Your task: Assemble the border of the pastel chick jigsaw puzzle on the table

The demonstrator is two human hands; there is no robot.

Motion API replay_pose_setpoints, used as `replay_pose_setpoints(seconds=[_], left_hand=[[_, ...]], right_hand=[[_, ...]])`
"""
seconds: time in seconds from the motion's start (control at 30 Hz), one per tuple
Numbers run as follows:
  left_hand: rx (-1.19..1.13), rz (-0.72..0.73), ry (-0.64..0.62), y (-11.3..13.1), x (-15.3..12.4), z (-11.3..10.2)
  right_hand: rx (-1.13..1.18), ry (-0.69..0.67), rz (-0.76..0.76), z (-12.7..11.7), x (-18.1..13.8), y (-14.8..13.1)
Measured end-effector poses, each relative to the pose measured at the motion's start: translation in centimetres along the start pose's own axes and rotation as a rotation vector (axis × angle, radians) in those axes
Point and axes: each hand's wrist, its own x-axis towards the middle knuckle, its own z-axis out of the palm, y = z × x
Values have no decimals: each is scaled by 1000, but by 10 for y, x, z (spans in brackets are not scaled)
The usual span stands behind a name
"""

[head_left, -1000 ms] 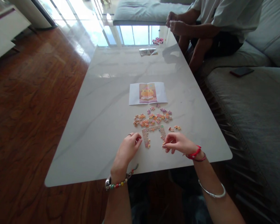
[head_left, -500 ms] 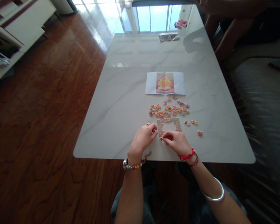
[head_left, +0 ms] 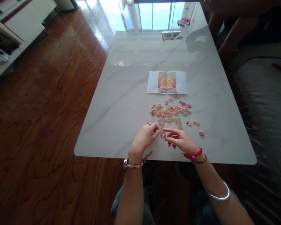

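Observation:
A partly joined puzzle frame [head_left: 170,122] lies on the white marble table [head_left: 121,103], with a heap of loose pink and orange pieces [head_left: 170,109] just beyond it. My left hand [head_left: 145,137] rests at the frame's left leg, fingers curled, fingertips touching the pieces there. My right hand [head_left: 180,140] is beside it on the right, index finger stretched out toward the same leg, other fingers loosely bent. A folded picture sheet [head_left: 167,82] showing an orange figure lies farther out.
A few stray pieces [head_left: 194,123] lie right of the frame. Another person's arm [head_left: 234,34] reaches in at the far right, near a second pile of pieces [head_left: 184,21] and a small packet [head_left: 170,35]. A grey sofa [head_left: 267,93] runs along the right; wooden floor on the left.
The view has tilted down and shifted. My right hand moved left from the frame's right leg to its left leg, then its fingers opened out with the index extended. My left hand stayed by the frame.

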Motion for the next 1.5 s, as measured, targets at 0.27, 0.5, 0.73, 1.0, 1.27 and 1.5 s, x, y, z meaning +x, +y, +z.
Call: replay_pose_setpoints(seconds=[0.27,0.5,0.73,1.0,1.27,1.5], left_hand=[[13,14,10,2,0,0],[4,7,-9,4,2,2],[51,-17,-29,7,3,2],[92,-61,-24,12,3,4],[154,-136,-27,15,5,8],[124,-117,-14,14,4,8]], right_hand=[[-26,120,16,2,-1,6],[-217,266,-24,9,-1,3],[-417,336,-81,15,1,3],[-519,369,-123,15,2,5],[-642,416,-184,14,4,9],[-688,381,-215,15,4,11]])
